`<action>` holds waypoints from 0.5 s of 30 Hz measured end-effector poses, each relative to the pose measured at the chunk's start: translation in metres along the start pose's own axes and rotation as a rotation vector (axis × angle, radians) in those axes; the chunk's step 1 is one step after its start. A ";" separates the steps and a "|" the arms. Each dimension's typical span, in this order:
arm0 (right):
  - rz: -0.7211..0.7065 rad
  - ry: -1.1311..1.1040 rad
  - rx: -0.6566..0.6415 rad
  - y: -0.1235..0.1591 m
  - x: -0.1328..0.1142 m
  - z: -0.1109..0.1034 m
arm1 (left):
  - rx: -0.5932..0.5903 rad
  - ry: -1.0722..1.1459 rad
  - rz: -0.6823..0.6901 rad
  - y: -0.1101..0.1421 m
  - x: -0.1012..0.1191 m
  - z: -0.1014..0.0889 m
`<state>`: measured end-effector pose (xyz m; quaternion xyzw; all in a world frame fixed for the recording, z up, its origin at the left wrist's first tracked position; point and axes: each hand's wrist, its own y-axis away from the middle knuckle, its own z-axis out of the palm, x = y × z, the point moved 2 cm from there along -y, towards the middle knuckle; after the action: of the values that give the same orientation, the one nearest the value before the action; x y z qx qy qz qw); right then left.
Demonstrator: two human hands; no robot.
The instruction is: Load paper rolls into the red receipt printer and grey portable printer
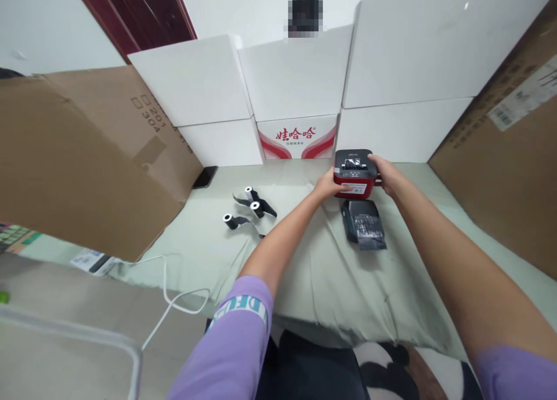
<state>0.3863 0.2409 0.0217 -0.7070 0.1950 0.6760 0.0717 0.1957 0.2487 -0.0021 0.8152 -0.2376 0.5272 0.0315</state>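
Note:
A boxy red and black label printer sits at the back right of the cloth-covered surface, its top slot facing up and a white sticker on its front. Closed around its left side is my left hand. My right hand grips the opposite side, its thumb at the top edge. Just in front lies a smaller black printer-like device with a dark printed strip hanging over its front. To the left of my left forearm are several small spools with white cores and loose black strips.
White boxes form a wall along the back, with a cardboard box on the left and another on the right. A dark phone lies by the left box. A white cable hangs over the front edge. Behind the boxes is a person.

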 end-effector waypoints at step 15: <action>-0.067 -0.160 -0.200 0.138 0.086 -0.028 | -0.272 -0.041 0.126 0.141 -0.004 0.039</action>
<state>0.3618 0.0897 -0.0387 -0.6607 0.0965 0.7434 0.0389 0.1686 0.1137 -0.0508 0.7974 -0.3584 0.4743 0.1037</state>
